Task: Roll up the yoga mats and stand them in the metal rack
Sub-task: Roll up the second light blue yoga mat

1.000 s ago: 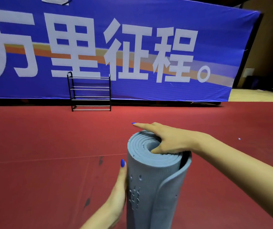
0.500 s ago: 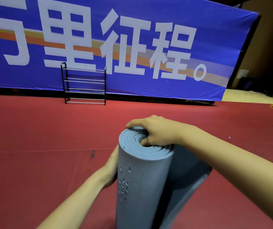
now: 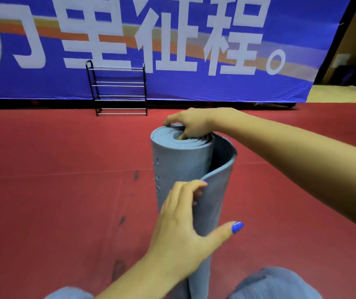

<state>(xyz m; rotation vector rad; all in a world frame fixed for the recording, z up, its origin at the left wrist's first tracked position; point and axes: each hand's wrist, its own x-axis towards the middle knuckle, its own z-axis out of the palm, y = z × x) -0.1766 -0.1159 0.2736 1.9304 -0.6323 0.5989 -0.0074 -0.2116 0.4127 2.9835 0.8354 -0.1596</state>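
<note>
A grey-blue yoga mat stands upright on its end in front of me, rolled, with its outer flap hanging loose on the right side. My right hand grips the top of the roll, fingers curled over the far rim and thumb in the core. My left hand holds the loose flap partway down, fingers curled round its edge and thumb on the outside. The black metal rack stands empty far ahead against the banner.
Red carpet covers the floor between me and the rack. A large blue banner with white characters forms the back wall. My knees in blue trousers show at the bottom edge. A wooden floor strip lies at the far right.
My left hand has come round from the mat's left side to the front and taken the loose flap. The view has drawn closer to the rack. My right hand stays on the top.
</note>
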